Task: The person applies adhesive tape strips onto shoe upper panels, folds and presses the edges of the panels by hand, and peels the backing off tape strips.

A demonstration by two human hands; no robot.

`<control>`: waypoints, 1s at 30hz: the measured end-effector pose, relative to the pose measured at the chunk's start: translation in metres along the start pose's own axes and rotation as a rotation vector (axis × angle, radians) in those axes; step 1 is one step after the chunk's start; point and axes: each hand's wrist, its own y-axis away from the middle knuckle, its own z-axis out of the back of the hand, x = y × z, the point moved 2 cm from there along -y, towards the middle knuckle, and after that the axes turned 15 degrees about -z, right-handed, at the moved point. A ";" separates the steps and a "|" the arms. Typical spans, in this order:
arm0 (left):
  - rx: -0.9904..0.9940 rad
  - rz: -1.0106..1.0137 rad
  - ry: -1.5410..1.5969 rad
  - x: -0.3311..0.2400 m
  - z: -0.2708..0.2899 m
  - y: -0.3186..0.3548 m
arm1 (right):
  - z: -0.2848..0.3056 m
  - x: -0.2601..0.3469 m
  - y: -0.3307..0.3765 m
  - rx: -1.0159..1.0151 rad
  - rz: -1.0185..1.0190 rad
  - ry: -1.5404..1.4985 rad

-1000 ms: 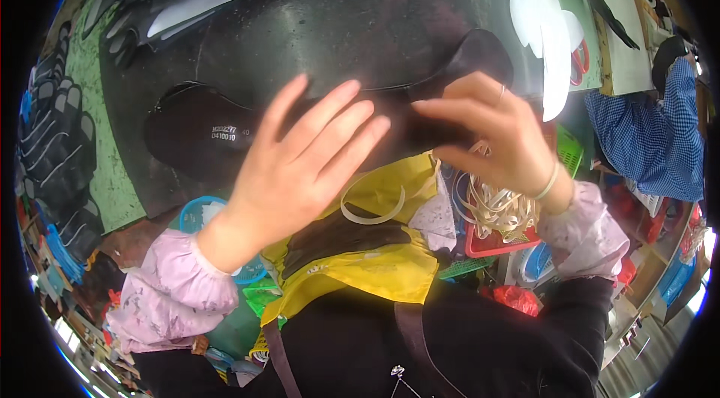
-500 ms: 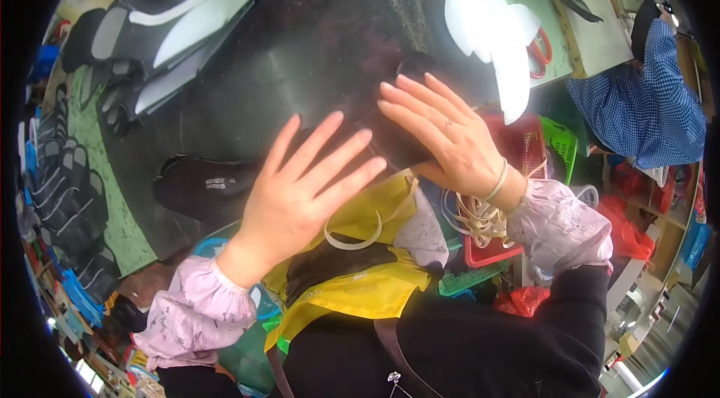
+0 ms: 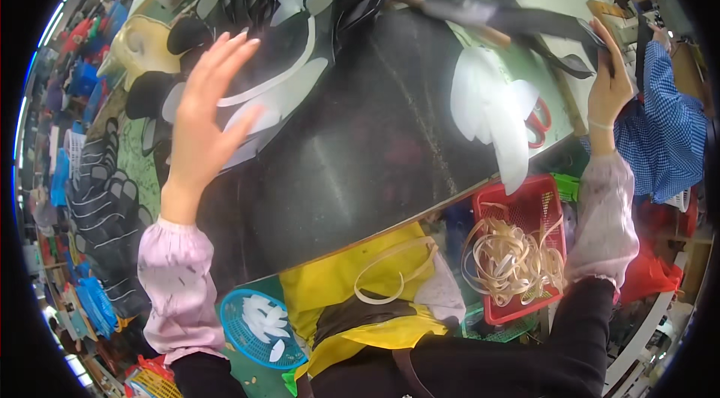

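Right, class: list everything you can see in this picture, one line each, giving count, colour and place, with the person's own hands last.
work board: one, black, centre
white sole-shaped pieces: a small stack, white, right part of the board
scissors: one pair, red handles, beside the white stack
black shoe pieces: several, black and white, far left of the board
red basket: one, red, holding pale strips, lower right
blue basket: one, blue, holding white bits, lower left
co-worker's sleeve: one, blue checked, right edge
left hand: open, raised over the shoe pieces
right hand: gripping a dark sole piece, upper right
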 end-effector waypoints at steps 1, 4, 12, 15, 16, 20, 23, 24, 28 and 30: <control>0.039 0.037 0.068 0.003 -0.011 -0.002 | 0.005 -0.020 -0.006 0.015 -0.060 0.112; 0.416 -0.015 0.098 0.032 -0.045 0.011 | 0.015 -0.079 -0.016 0.182 0.083 0.465; -0.045 0.541 0.420 0.034 -0.020 0.031 | -0.042 0.026 0.026 0.320 0.119 0.312; -0.408 0.603 0.187 -0.011 0.010 0.016 | -0.042 0.088 0.041 0.408 0.117 0.070; -0.399 0.441 0.061 -0.036 0.024 0.013 | -0.036 0.111 0.051 0.471 0.062 -0.141; 0.202 -0.150 -0.070 -0.107 -0.016 0.052 | -0.027 0.206 0.096 0.901 0.472 -0.649; 0.292 0.009 0.203 -0.136 -0.031 0.066 | -0.047 0.253 0.127 1.007 0.504 -0.632; 0.268 0.071 0.291 -0.132 -0.029 0.072 | -0.059 0.258 0.131 1.012 0.445 -0.521; 0.241 0.055 0.012 -0.097 -0.022 0.068 | -0.106 0.237 0.142 1.025 0.240 0.042; 0.276 0.229 -0.023 -0.086 -0.029 0.064 | -0.121 0.223 0.151 1.052 0.253 0.249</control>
